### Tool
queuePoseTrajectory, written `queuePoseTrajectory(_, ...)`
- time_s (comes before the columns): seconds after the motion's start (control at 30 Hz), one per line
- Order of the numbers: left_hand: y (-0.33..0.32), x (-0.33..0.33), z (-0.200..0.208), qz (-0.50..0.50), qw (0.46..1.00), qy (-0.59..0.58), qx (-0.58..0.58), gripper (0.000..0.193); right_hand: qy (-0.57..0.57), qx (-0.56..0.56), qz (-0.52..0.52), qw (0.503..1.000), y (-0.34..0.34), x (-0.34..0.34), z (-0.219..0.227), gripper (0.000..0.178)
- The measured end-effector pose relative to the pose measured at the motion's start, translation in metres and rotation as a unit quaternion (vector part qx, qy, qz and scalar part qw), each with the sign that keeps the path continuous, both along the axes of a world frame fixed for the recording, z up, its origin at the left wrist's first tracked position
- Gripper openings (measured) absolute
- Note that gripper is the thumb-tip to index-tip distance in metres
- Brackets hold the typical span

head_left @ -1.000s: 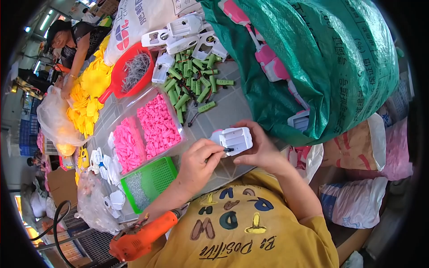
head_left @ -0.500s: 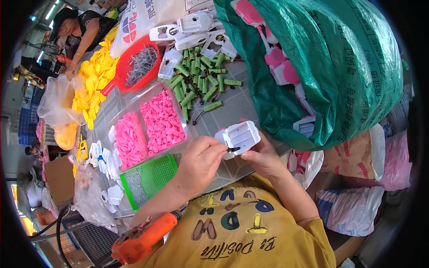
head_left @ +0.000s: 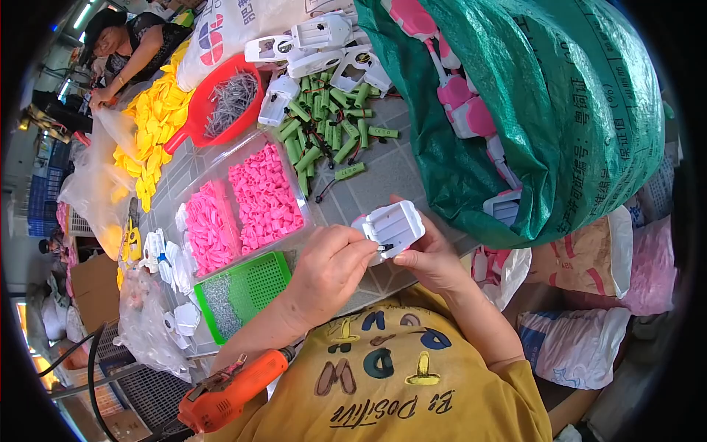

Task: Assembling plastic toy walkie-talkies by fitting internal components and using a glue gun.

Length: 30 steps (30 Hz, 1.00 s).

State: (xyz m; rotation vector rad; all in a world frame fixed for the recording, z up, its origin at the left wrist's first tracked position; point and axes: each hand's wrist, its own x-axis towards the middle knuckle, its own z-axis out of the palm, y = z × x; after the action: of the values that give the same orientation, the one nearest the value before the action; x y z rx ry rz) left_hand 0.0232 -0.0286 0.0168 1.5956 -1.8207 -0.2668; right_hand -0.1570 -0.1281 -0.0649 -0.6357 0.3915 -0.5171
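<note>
My right hand (head_left: 436, 259) grips a white plastic housing (head_left: 398, 224) in front of my chest, its open battery compartment facing up. Fingers of my left hand (head_left: 330, 271) are pinched together at the housing's near left edge, on a small black wire connector (head_left: 384, 248). Part of the connector is covered by my fingertips. Beyond my hands lies a heap of green cylindrical batteries (head_left: 350, 172) with short leads. More white housings (head_left: 322, 37) are piled behind them.
Left of my hands stand a clear tray (head_left: 309, 221) of small pink parts and a green basket (head_left: 280, 269) of tiny metal pieces. A red scoop (head_left: 193, 118) holds screws. An orange power screwdriver (head_left: 232, 394) lies near my left forearm. A green sack (head_left: 574, 132) bulges at right.
The housing has shifted slightly left and tilted in my right hand; my left fingers remain at the connector. At far left, a co-worker's hand has moved up and left, lifting the clear plastic bag.
</note>
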Motion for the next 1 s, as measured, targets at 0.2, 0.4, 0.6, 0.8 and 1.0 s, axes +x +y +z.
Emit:
queuePoseTrajectory(0.2,0.0,0.001,0.003,-0.038,0.998,-0.055,-0.022,0.03,0.024,-0.034,0.008,0.999,0.001,0.001,0.005,0.103)
queuePoseTrajectory(0.4,-0.001,0.001,0.014,-0.073,0.986,-0.148,-0.032,0.026,0.034,-0.071,0.017,0.997,-0.002,-0.001,0.012,0.102)
queuePoseTrajectory(0.6,-0.001,0.003,0.011,-0.063,0.995,-0.074,-0.004,0.022,0.019,-0.025,0.045,0.998,-0.001,-0.001,0.011,0.101)
queuePoseTrajectory(0.8,-0.003,0.004,0.014,-0.072,0.996,-0.059,0.002,0.028,0.009,-0.068,0.062,0.996,0.0,-0.001,0.008,0.095)
queuePoseTrajectory(1.0,-0.005,0.011,0.015,-0.135,0.984,-0.117,-0.02,0.025,0.02,-0.064,0.057,0.996,0.0,-0.001,0.007,0.102)
